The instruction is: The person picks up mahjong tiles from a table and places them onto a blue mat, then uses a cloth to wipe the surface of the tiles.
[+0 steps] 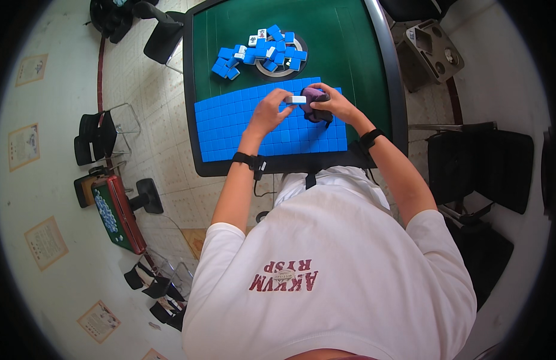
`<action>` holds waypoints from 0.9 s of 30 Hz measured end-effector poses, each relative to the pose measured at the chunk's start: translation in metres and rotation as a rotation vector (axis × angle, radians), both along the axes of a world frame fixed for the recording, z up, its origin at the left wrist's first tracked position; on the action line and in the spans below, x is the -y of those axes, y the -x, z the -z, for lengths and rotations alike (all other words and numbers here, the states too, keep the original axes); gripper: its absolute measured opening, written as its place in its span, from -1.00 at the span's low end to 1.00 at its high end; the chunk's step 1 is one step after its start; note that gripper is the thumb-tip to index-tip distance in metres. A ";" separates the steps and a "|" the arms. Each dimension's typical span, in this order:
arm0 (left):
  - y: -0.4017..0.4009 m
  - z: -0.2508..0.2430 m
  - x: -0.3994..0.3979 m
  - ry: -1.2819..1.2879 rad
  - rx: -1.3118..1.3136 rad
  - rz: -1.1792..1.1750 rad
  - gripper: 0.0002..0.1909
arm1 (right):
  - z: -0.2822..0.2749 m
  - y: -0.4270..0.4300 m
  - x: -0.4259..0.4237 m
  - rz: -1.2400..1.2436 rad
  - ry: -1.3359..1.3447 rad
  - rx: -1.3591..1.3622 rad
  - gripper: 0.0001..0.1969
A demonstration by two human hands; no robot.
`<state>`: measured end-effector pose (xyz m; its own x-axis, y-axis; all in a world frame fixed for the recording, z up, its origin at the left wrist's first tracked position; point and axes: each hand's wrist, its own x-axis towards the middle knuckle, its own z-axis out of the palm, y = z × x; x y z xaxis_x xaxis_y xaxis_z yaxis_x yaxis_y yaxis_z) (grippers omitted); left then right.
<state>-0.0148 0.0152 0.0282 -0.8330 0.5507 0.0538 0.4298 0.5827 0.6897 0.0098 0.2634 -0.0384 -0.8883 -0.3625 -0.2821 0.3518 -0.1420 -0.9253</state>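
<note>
Between the thumb and fingers of my left hand [271,112] is a mahjong tile [297,100], white on its upper side with a blue underside. Close to the tile's right end, my right hand [335,104] grips a bunched purple and dark cloth [312,100]. Both hands are above a block of mahjong tiles [242,121] laid in tight rows, blue backs up, near the front edge of the table. Beyond it, a loose heap of tiles [260,50] lies partly over the round centre plate [300,45]; a few show white sides or faces.
The green table [350,49] has a raised dark rim [397,112]. A side stand with cup holders [433,49] is at the right. Black chairs stand on the right [480,166] and far left [163,42]. Another mahjong table [118,213] is by the left wall.
</note>
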 end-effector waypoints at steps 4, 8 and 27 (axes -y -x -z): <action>-0.001 -0.004 -0.003 0.034 0.020 -0.037 -0.70 | 0.005 0.001 -0.002 0.005 -0.047 -0.024 -0.48; -0.001 0.001 0.000 0.051 0.001 -0.029 -0.71 | 0.005 0.000 0.001 0.055 -0.085 -0.046 -0.50; 0.015 0.008 0.022 0.101 0.167 -0.124 -0.64 | 0.007 0.026 0.023 0.283 -0.453 -0.339 -0.77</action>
